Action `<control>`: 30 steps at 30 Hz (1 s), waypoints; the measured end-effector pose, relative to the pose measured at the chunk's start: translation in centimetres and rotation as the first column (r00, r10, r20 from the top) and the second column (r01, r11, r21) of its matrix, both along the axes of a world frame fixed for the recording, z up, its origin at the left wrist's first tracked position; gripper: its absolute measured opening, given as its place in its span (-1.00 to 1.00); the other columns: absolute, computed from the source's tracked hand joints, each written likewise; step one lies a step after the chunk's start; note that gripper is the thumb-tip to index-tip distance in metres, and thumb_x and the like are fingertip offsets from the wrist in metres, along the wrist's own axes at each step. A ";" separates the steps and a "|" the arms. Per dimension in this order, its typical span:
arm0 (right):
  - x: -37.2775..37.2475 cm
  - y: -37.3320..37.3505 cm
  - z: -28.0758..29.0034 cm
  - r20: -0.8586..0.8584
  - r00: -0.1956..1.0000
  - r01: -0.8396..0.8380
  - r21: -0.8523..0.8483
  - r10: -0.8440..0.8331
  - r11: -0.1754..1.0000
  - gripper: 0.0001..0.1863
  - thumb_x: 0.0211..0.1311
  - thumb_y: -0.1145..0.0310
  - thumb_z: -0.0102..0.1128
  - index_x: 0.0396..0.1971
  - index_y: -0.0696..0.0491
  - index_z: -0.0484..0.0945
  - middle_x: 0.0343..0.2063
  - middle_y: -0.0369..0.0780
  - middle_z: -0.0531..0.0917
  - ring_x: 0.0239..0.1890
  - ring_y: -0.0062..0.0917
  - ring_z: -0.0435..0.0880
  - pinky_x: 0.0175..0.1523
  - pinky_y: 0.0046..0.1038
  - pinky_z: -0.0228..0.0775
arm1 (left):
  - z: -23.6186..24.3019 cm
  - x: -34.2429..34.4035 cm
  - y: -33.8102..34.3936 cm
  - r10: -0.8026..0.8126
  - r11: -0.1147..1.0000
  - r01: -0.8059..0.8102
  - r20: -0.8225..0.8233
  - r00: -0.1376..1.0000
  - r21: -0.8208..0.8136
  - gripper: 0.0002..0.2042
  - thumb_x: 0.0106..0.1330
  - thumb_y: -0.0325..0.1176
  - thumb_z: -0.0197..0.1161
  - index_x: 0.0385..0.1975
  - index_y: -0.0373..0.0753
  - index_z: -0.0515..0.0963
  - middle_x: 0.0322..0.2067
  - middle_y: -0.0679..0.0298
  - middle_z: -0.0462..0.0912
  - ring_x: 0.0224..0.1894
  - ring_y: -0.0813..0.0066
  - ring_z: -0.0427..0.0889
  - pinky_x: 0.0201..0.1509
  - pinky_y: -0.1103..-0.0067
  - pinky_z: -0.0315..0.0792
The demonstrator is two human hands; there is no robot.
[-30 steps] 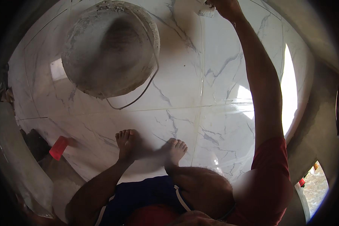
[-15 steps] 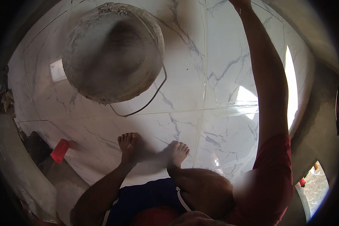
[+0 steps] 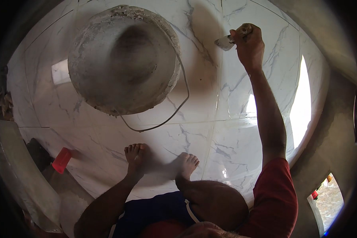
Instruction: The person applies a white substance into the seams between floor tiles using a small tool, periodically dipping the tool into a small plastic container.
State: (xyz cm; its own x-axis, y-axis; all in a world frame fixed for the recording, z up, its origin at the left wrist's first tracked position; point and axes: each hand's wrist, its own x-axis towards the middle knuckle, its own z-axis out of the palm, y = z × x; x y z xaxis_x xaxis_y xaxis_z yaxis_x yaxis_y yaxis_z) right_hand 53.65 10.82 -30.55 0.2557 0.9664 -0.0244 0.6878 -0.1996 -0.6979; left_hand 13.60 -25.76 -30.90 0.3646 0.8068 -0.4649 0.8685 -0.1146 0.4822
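My right hand (image 3: 250,50) reaches out at the far right, closed around the handle of a putty knife (image 3: 225,43). Its metal blade points left, toward a large bucket (image 3: 76,81), without touching it. Dried grey material crusts the bucket's rim, and a dark round shape shows inside that I cannot make out. The wire handle (image 3: 173,116) hangs down over the near right side. My left hand is outside the picture.
Glossy white marbled tiles (image 3: 238,146) cover the floor, with my bare feet in front of the bucket. A small red container (image 3: 61,160) lies at the left, beside a dark object. A grey wall (image 3: 325,131) runs along the right.
My right hand has come down and back from the top edge, bringing the putty knife into sight. The bucket appears slightly lower and further right in the picture.
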 end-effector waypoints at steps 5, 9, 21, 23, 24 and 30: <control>0.9 8.9 -2.0 0.072 0.996 0.057 0.057 -0.061 0.997 -0.57 0.19 0.28 0.51 -0.11 0.24 0.54 -0.36 -0.13 0.77 -0.32 -0.42 0.77 -0.14 -0.41 0.60 | 0.2 0.0 0.2 0.013 1.000 -0.014 0.020 1.000 0.027 -0.35 -0.28 -0.54 0.27 0.00 -0.37 0.33 -0.09 -0.01 0.39 -0.04 0.02 0.39 0.05 0.20 0.20; 0.0 14.3 -0.9 -0.103 0.988 0.129 0.107 -0.118 0.986 -0.74 0.28 0.41 0.35 -0.19 0.21 0.47 -0.44 -0.12 0.74 -0.45 -0.47 0.75 -0.34 -0.41 0.59 | -0.1 -0.2 -0.1 -0.002 0.997 0.006 -0.048 0.999 0.074 -0.44 -0.11 -0.37 0.32 0.02 -0.29 0.44 -0.10 0.09 0.50 -0.07 0.11 0.47 -0.01 0.24 0.27; 2.7 14.2 -1.3 -0.379 0.903 0.267 0.123 -0.204 0.956 -0.74 0.32 0.42 0.34 -0.12 0.15 0.46 -0.45 -0.18 0.70 -0.49 -0.54 0.69 -0.47 -0.49 0.51 | -0.1 -0.4 -0.4 -0.007 0.999 0.007 -0.011 1.000 0.032 -0.32 -0.30 -0.55 0.33 0.01 -0.35 0.35 -0.05 0.00 0.41 0.00 0.01 0.39 0.07 0.18 0.21; 4.7 12.7 -1.7 -0.375 0.907 0.235 0.075 -0.191 0.969 -0.71 0.33 0.42 0.33 -0.07 0.17 0.46 -0.45 -0.19 0.69 -0.46 -0.54 0.70 -0.45 -0.49 0.52 | 0.2 -0.3 0.0 -0.011 1.000 0.011 -0.013 1.000 0.015 -0.31 -0.31 -0.54 0.33 0.02 -0.35 0.34 -0.05 0.00 0.41 0.00 0.01 0.39 0.07 0.18 0.21; 5.4 12.2 -2.2 -0.270 0.963 0.031 0.176 0.018 0.984 -0.67 0.36 0.40 0.29 0.01 0.19 0.44 -0.39 -0.15 0.70 -0.43 -0.48 0.72 -0.40 -0.43 0.55 | -0.4 -0.4 -0.2 -0.003 1.000 0.003 0.018 1.000 0.020 -0.31 -0.31 -0.55 0.33 0.02 -0.35 0.34 -0.06 0.00 0.41 0.00 0.01 0.39 0.07 0.18 0.21; 3.2 12.0 0.2 0.229 0.924 -0.328 0.065 0.306 0.943 -0.56 0.41 0.33 0.18 0.18 0.19 0.37 -0.17 0.01 0.69 -0.23 -0.19 0.75 -0.13 -0.21 0.56 | 0.1 -0.3 -0.2 -0.016 1.000 0.016 -0.016 1.000 -0.010 -0.30 -0.31 -0.55 0.30 0.04 -0.36 0.32 -0.06 -0.01 0.40 0.00 0.00 0.38 0.07 0.18 0.21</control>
State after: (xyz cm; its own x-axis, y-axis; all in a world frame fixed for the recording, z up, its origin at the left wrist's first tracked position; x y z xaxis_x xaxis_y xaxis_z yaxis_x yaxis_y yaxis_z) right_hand 56.89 22.80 -30.38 -0.0756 0.9923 0.0976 0.8381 0.1163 -0.5330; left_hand 13.28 -25.92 -30.82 0.3696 0.7965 -0.4785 0.8744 -0.1238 0.4692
